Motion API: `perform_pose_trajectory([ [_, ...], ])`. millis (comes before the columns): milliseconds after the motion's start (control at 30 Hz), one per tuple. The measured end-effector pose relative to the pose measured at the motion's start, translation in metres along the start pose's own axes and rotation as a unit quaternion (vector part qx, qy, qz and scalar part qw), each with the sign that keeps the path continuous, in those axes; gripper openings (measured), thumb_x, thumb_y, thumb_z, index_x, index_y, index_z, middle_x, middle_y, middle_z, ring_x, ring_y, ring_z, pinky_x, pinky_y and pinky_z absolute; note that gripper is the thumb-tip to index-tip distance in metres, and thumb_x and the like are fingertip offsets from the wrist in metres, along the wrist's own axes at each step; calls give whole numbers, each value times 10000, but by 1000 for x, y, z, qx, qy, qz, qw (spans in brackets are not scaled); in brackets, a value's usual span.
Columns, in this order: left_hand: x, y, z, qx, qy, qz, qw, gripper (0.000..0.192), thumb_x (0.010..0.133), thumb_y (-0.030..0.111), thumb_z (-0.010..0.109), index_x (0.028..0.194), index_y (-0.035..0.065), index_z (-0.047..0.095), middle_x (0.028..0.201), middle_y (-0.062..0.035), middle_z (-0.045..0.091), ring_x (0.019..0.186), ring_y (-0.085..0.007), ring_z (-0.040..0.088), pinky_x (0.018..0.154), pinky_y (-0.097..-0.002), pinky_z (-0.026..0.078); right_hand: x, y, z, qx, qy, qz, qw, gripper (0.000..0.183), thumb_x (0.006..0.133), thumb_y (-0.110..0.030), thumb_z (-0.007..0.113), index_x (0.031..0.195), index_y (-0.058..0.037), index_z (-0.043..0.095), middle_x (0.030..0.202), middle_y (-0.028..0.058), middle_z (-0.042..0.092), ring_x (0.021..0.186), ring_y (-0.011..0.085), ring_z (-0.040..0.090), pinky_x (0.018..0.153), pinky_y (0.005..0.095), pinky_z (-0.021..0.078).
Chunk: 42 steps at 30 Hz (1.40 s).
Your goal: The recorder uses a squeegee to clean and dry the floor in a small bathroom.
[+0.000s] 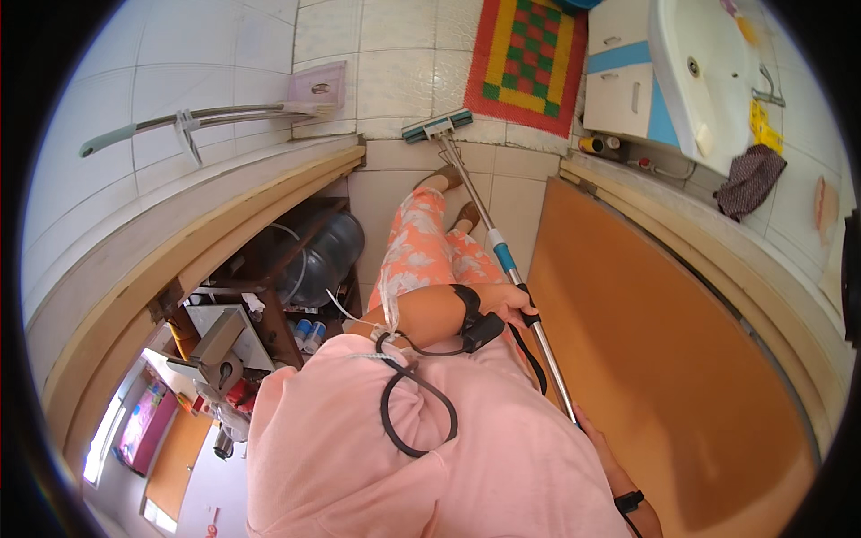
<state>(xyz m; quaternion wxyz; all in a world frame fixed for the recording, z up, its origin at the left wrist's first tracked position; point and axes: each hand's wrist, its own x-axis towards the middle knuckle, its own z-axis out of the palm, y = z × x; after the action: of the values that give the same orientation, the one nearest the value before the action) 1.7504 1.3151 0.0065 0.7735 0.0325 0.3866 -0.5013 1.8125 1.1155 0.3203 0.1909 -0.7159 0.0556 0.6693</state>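
Note:
A sponge mop with a metal handle (pixel 476 195) runs from its teal and white head (pixel 437 126) at the doorway sill down past my body. Around the black grip of the handle, my left hand (pixel 516 301) is closed, with a black strap and device at the wrist. Lower down, my right hand (pixel 586 420) is at the handle's upper end, largely hidden behind the pink shirt and the handle, so its fingers barely show. The mop head lies on the tiles near a red, yellow and green mat (pixel 531 60).
An orange-brown door (pixel 639 336) stands along the right side. Beyond it are a white sink (pixel 706 60) and its cabinet (pixel 619 94). On the left are the door frame (pixel 222 208), a large water bottle (pixel 323 255) on a rack, and a wall-hung brush (pixel 202 121).

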Motion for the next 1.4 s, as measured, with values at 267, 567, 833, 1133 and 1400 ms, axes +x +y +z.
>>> perform_pose_trajectory([
  [267,-47,18,-19,-37,-1,24,999,156,851,83,550,976,-9,537,995,-101,593,903,-218,578,722,-314,499,23,-61,12,-26,0,71,997,598,827,-86,580,1358,-163,314,926,22,515,785,98,465,753,223,404],
  [567,-76,98,-78,-4,85,123,989,186,774,-36,588,933,-72,496,895,-171,580,844,-316,593,754,-441,515,95,-82,30,-48,54,-76,995,549,844,-71,512,1353,-166,329,698,15,449,634,92,445,599,227,413],
  [833,-127,201,-131,28,51,198,978,109,790,37,587,879,0,536,823,-106,602,784,-260,604,735,-421,514,144,-222,24,-127,50,-38,990,587,825,-66,532,1356,-191,318,658,29,470,561,103,466,526,239,413],
  [1133,-218,302,-170,-145,163,403,889,174,789,-5,554,913,14,433,809,-120,541,765,-268,573,658,-432,483,235,-353,17,-148,-6,-128,981,596,849,-98,508,1377,-212,256,592,34,460,378,110,449,367,279,402],
  [1400,-309,375,-233,-116,437,519,725,208,698,45,667,823,-15,512,718,-108,517,639,-232,511,541,-357,418,314,-462,97,-72,-62,-175,980,594,850,-102,485,1380,-199,233,880,126,513,491,165,540,442,295,452],
])
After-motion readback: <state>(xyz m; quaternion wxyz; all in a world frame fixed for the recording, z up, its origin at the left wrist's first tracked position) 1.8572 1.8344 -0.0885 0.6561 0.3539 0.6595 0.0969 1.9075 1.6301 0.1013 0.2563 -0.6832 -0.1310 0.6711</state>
